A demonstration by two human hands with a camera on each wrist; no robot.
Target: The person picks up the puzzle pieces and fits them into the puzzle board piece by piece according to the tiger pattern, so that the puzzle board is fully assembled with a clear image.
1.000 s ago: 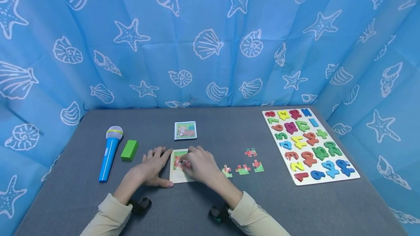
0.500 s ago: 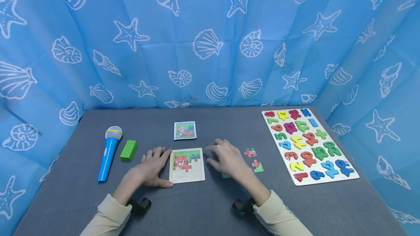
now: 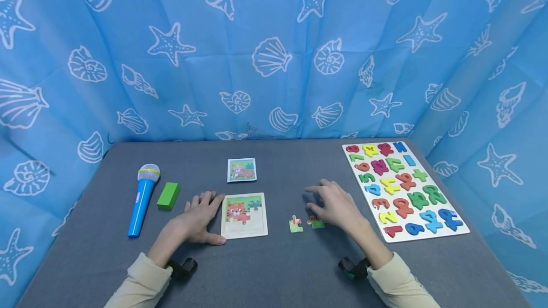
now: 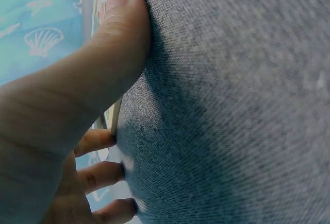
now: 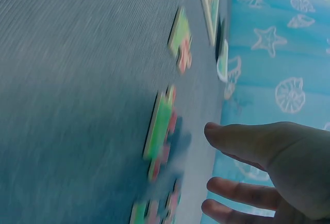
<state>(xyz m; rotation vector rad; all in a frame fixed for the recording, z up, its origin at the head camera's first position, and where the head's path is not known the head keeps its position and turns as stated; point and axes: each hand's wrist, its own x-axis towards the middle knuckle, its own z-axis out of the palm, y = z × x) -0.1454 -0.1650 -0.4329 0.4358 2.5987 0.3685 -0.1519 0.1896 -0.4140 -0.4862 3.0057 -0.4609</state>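
Observation:
A square puzzle board point(image 3: 246, 230) lies mid-table, a tiger's head and a corner piece set in its picture. Along its left side rests my left hand point(image 3: 201, 217), thumb point(image 4: 124, 28) on the near corner and forefinger at the far corner. My right hand point(image 3: 340, 206) hovers over the loose puzzle pieces with its fingers extended, holding nothing. One green-and-red piece point(image 3: 295, 224) lies between the board and that hand; another piece point(image 3: 317, 223) shows beside the thumb. The right wrist view shows further pieces point(image 5: 138, 213) beneath the hand, which the hand mostly hides in the head view.
Behind the board lies a small picture square point(image 3: 241, 170). To the left are a blue toy microphone point(image 3: 143, 201) and a green block point(image 3: 169, 196). A white number board point(image 3: 406, 191) with colourful pieces lies on the right. A blue shell-print curtain point(image 3: 274, 61) hangs behind the grey table.
My right hand has left the puzzle board and moved right, over the loose pieces. The picture it covered is now in sight. My left hand stays put.

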